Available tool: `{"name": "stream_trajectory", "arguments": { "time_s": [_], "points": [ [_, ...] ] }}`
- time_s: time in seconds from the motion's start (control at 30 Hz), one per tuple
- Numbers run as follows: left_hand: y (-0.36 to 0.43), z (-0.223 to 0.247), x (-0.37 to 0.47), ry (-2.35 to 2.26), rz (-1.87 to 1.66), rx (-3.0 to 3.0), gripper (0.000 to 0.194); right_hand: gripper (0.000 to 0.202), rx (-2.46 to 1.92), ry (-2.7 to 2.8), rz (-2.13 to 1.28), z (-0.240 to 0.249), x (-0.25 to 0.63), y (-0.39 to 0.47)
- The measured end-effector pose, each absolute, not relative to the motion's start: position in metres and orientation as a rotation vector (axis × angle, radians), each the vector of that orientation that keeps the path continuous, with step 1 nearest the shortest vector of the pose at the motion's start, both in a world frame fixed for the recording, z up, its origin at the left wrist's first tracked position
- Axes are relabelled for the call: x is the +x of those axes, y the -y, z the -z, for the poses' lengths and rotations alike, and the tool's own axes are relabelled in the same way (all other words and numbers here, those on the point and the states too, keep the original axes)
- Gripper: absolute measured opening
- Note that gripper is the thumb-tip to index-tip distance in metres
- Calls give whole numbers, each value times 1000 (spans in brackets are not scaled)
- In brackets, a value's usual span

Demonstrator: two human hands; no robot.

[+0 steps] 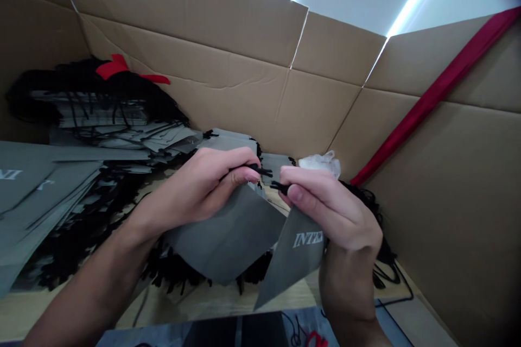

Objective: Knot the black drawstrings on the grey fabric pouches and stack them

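My left hand (pixel 215 181) is closed, thumb against fingers, on black cord ends (pixel 265 172) that stick out to the right. Facing it, my right hand (pixel 331 203) pinches more black cord ends (pixel 279 187), which point left. A small gap separates the two sets of tips. Below the hands hangs a grey sheet (pixel 228 238), and a grey flap (pixel 291 265) with white lettering starting "INTE" drops from the right hand. Whether sheet and flap are one piece I cannot tell. My fingers hide the cords' attachment.
Stacked grey sheets with black cords (pixel 101 111) stand at the back left, and more grey sheets (pixel 36 189) lie at the left. Cardboard walls (pixel 228 70) surround the table. A crumpled clear plastic bag (pixel 323 163), loose black cords (pixel 393 276) and red-handled scissors (pixel 315 339) are also present.
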State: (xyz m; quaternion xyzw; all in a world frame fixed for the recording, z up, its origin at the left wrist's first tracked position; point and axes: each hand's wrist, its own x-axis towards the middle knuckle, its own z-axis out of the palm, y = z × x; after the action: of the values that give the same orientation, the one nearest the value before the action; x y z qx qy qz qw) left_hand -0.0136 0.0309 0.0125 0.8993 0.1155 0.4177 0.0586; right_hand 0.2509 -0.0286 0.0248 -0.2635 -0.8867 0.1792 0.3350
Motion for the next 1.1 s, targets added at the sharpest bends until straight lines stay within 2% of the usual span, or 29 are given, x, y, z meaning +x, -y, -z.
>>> {"name": "stream_trajectory", "arguments": {
  "time_s": [0.17,0.4,0.67,0.73,0.8,0.93,1.1],
  "points": [
    [-34,-13,-14,-286,-1270,2725,25,34,-537,2384,-314,-24,245,16],
    [-36,-13,-15,-295,-1322,2702,22,34,-497,2339,-280,-19,242,9],
    [-33,-16,-13,-333,-1354,2677,42,32,-592,2191,-328,-18,242,15],
    [-32,-16,-10,-292,-1349,2650,43,40,-604,2031,-326,-16,240,16],
    [-32,-15,-8,-229,-1305,2618,42,44,-546,1985,-293,-14,236,15],
    [-31,-14,-7,-221,-1182,2562,39,14,-431,2062,-207,-14,233,8],
    [-27,-15,-8,-357,-1241,2529,18,17,-544,1979,-192,-12,234,8]
  ]
}}
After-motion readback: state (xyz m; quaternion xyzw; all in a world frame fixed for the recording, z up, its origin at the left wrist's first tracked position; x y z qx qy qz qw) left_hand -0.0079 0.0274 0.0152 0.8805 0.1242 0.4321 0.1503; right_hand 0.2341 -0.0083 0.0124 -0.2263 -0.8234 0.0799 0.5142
